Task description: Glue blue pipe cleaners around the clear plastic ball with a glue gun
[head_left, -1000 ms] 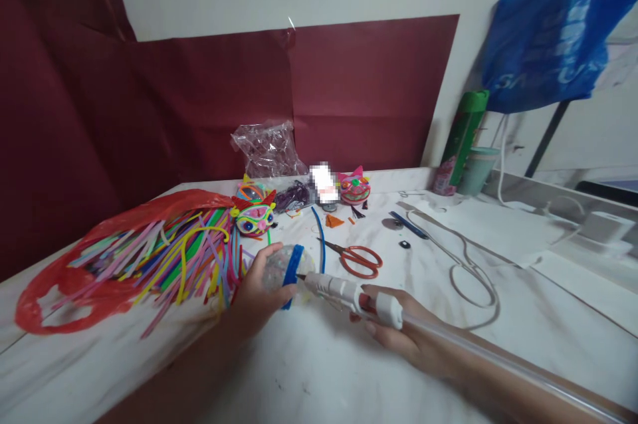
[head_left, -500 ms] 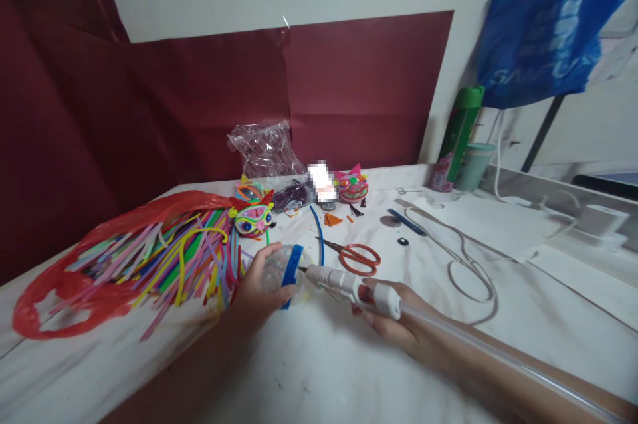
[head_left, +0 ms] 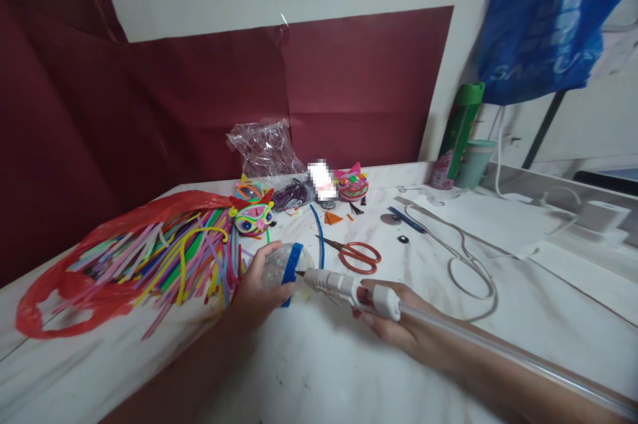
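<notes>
My left hand (head_left: 262, 288) is closed round a clear, rounded plastic piece (head_left: 275, 269) with blue fuzzy strips (head_left: 293, 264) across it; its thumb presses near the strips' lower end. In my right hand (head_left: 393, 324) is a white hot glue gun (head_left: 339, 286), a long clear glue stick (head_left: 498, 349) sticking out of its back. The gun's dark nozzle points left and meets the edge of the blue strips, or comes very close. Behind the gun lie orange-handled scissors (head_left: 359, 258) and a single blue pipe cleaner (head_left: 319, 231).
On the left a red plastic bag (head_left: 50, 308) spills many coloured pipe cleaners (head_left: 184, 258). Decorated animal-face crafts (head_left: 252, 218) stand at the back. To the right are a blue-handled cutter (head_left: 407, 220), a white cable (head_left: 468, 264), a green spray can (head_left: 461, 128) and a cup (head_left: 476, 165).
The glue gun's nozzle has shifted slightly left, closer to the blue strips. My left hand keeps its hold on the clear piece, almost unmoved.
</notes>
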Demonstrator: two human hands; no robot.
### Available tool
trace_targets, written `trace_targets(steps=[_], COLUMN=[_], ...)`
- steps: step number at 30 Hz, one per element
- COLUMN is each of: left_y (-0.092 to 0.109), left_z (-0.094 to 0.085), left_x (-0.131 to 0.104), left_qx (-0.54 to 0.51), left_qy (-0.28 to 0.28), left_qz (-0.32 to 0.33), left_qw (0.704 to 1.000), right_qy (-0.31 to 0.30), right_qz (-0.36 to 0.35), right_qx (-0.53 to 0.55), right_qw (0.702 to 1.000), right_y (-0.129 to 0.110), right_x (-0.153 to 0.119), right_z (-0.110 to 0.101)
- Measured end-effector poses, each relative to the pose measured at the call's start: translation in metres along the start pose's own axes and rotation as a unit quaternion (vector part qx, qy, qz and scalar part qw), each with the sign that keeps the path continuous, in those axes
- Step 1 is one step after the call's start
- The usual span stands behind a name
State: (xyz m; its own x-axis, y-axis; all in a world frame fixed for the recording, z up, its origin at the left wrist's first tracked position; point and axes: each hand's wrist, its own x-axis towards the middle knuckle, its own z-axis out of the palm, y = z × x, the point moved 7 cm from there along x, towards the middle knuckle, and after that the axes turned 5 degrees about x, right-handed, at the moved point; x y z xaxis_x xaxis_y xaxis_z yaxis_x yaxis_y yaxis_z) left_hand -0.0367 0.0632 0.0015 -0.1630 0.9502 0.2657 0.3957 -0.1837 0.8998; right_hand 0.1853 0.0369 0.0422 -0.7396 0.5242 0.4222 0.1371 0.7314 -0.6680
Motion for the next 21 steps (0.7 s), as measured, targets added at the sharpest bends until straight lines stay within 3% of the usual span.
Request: trace_targets(steps=[13, 21], left_y=[0.004, 0.003], left_z=[-0.001, 0.000], left_x=[-0.001, 0.000], left_qx=[0.010, 0.011], left_qy=[0.005, 0.004], left_qz=[0.006, 0.010], left_qw=[1.000, 1.000], right_qy=[-0.007, 0.034], right_qz=[0.018, 0.037], right_qx=[0.009, -0.046], right_qw=[1.000, 0.998], right_y=[0.002, 0.000], right_x=[-0.001, 0.000], right_z=[-0.001, -0.011])
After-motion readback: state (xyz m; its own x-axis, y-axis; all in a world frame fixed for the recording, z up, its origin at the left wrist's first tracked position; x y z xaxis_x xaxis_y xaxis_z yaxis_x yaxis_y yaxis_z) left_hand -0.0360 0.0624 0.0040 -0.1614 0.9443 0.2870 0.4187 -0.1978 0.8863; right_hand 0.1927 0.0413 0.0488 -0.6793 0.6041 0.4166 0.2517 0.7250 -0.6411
